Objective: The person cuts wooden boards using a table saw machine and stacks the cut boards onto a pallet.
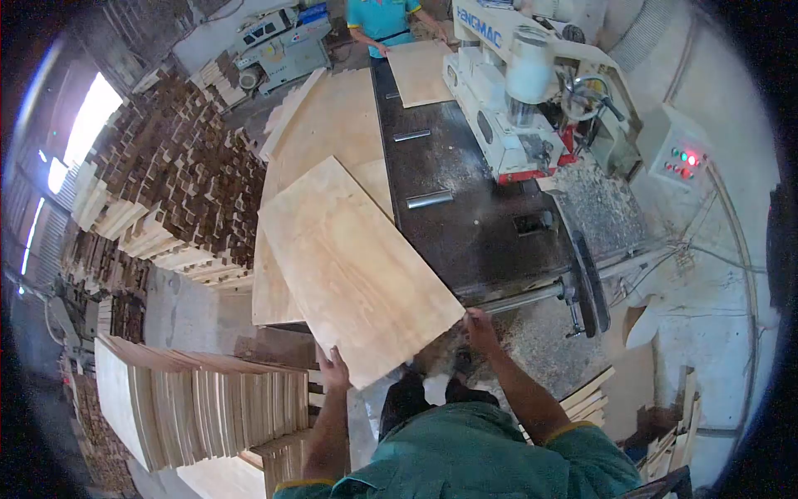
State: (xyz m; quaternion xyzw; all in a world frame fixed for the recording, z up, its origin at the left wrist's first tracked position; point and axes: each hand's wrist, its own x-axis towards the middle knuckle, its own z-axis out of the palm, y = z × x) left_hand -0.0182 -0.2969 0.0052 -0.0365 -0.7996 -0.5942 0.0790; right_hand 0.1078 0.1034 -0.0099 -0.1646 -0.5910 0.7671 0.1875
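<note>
A rectangular plywood board slants across the view in front of me, its far part over a larger pale wooden surface beside the machine. My left hand grips its near left edge, fingers partly visible. At the near right corner, my right hand is closed on the board, with some fingers hidden beneath it. The dark machine bed with metal rollers lies just beyond the board's right edge.
A white machine stands over the bed. Across it, a co-worker holds another board. Stacked panels stand at my left, near piled wood strips. A control box hangs at right.
</note>
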